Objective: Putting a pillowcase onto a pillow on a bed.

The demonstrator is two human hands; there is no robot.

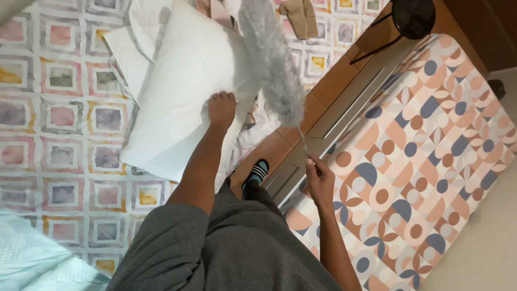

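The bed [64, 108] fills the left side of the room, spread with a sheet of pastel squares. Beside it, on the right, lies a mattress [431, 151] covered in peach, blue and cream circles and arcs, with a wooden frame [328, 89] running between the two. On the bed rests a large white pillow [177, 91], tilted, with more white bedding bunched behind it. A pale blue cloth [32, 253] lies at the near left corner of the bed.

The person stands between bed and mattress in grey clothes, one striped blue sock [257, 172] showing on the floor. The left hand [222, 108] is clenched on the pillow's near edge, fingers curled into the fabric. The right hand [319, 177] grips the thin handle of a long, fluffy grey duster [272, 59], which slants upward from the hand so that its head hangs over the pillow's right side and the bed's edge. A small black fan [412, 17] stands at the far end of the frame.
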